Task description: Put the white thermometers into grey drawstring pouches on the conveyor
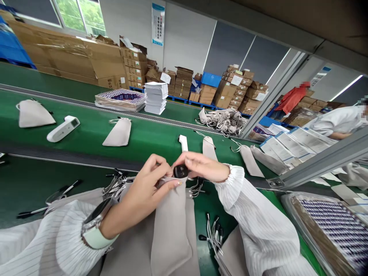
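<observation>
My left hand pinches the mouth of a grey drawstring pouch, which hangs down over more grey pouches. A glossy black device end sticks out of that mouth; the rest of the device is hidden in the cloth. Curled around the black end from the right is my right hand, its thumb mostly out of sight. Just behind my hands a white handheld device lies on the green conveyor belt. White cords with black tips spill from the pouches below.
Along the belt lie a white handheld thermometer and several pouches. Behind stand a stack of white booklets and a tray of small patterned packs. Another such tray is at right. A metal post rises near a co-worker's white sleeve.
</observation>
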### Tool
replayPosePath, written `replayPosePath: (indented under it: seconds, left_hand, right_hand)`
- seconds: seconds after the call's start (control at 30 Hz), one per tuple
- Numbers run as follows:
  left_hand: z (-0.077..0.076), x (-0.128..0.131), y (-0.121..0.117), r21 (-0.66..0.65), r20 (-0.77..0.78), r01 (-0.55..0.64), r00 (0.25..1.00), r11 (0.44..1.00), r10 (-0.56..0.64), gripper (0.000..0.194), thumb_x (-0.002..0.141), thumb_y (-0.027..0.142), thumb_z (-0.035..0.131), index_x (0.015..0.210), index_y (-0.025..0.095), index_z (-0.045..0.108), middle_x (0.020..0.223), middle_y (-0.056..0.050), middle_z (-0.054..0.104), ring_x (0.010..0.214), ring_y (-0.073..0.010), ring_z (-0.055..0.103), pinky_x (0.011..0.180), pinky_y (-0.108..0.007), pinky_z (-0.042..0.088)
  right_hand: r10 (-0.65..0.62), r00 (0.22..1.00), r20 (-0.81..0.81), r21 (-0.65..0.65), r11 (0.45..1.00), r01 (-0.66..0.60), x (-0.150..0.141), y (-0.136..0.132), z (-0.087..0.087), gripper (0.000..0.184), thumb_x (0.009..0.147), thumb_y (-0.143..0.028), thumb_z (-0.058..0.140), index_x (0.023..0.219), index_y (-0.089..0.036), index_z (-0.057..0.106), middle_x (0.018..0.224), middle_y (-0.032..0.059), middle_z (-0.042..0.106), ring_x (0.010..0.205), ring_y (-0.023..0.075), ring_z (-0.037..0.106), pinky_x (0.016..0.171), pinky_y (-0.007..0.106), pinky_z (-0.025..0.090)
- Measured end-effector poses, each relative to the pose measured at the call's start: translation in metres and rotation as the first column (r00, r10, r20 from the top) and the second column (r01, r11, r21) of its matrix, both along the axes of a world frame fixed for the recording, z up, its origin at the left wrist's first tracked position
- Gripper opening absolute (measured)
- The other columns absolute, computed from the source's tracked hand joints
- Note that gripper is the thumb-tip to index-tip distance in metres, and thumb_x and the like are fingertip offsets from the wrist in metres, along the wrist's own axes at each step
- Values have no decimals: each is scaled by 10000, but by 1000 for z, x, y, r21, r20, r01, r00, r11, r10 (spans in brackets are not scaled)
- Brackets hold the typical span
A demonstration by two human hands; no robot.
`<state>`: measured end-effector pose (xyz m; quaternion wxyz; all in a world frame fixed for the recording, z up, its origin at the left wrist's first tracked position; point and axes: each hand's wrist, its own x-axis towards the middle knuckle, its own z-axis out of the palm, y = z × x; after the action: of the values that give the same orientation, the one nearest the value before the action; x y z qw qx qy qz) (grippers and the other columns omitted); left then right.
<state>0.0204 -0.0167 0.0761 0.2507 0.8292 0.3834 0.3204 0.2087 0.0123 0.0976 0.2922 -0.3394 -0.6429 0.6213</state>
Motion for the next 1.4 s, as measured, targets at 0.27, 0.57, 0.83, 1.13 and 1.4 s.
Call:
replayPosePath:
  seconds: [0.27, 0.57, 0.83, 1.13, 1.4]
  left_hand:
    - [6, -6, 14, 31, -140, -93, 985, 995, 97, 226, 854, 369, 371, 760, 189, 469, 860, -8, 423, 647, -102, 456, 556, -215, 380]
    - [43, -23, -21, -341, 47, 220, 975, 914, -217, 369, 875, 391, 285, 613, 204, 465, 493, 45, 350, 418, -79, 330, 403, -178, 319]
    - [20, -6, -15, -90, -47, 143, 988, 986, -148, 249, 887, 322, 307, 873, 237, 541, 913, -3, 536, 840, -138, 511, 742, -236, 409]
    - [-44, 5, 1, 95, -499, 298, 840, 950, -213, 166, 871, 234, 398, 859, 175, 553, 859, -36, 558, 872, -206, 489, 791, -339, 346]
    - [-44, 2, 2, 114, -525, 277, 832, 954, -178, 65, 836, 203, 464, 857, 179, 522, 854, -31, 512, 820, -206, 455, 716, -319, 322]
  right_hand:
    - [206, 918, 339, 179, 944, -278, 0, 4, -8, 453, 802, -526, 373, 647, -129, 527, 566, -30, 404, 490, 50, 378, 442, 176, 341]
    - [-442, 893, -83, 533, 738, 415, 41, 21, -2, 366, 687, -501, 549, 818, -160, 563, 549, -25, 541, 390, 52, 393, 379, 179, 309]
    - [-192, 921, 337, 531, 847, -17, 13, 26, -19, 288, 604, -354, 609, 805, -150, 580, 823, 23, 610, 774, 155, 567, 712, 262, 442]
    - [-778, -71, 624, 684, 500, 532, 147, 79, -67, 676, 647, -389, 582, 1232, -153, 338, 1029, 130, 568, 922, 269, 554, 780, 357, 410]
    - [-764, 73, 641, 693, 618, 372, 102, 90, -91, 573, 664, -469, 576, 1141, -169, 467, 1084, 139, 538, 1070, 294, 450, 886, 414, 320]
